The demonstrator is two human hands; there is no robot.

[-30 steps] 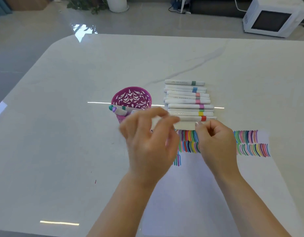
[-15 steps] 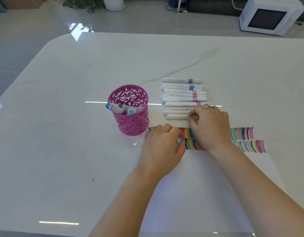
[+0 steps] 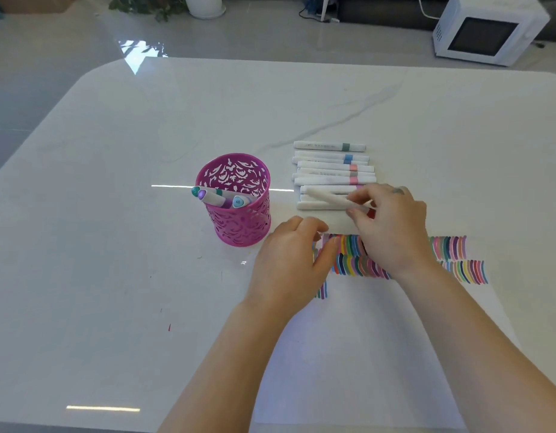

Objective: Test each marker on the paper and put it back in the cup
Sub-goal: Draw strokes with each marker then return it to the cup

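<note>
A pink cut-out cup [image 3: 239, 220] stands left of centre and holds three markers [image 3: 222, 197]. To its right lies a row of several white markers [image 3: 330, 168] with coloured bands. My right hand [image 3: 387, 228] pinches one white marker [image 3: 328, 196] at the near end of the row, and that marker sits tilted across its neighbours. My left hand [image 3: 289, 260] rests with curled fingers on the top left corner of the white paper [image 3: 364, 354]. The paper carries rows of coloured test strokes [image 3: 455, 257].
The white marble table [image 3: 145, 120] has a rounded far left corner. On the floor beyond stand a white microwave [image 3: 486, 29] at the far right and a white plant pot [image 3: 205, 4] at the back.
Both hands dropped from mid-air to the table. My left hand settled on the paper's corner; my right hand reached the marker row and lifted one marker's end askew.
</note>
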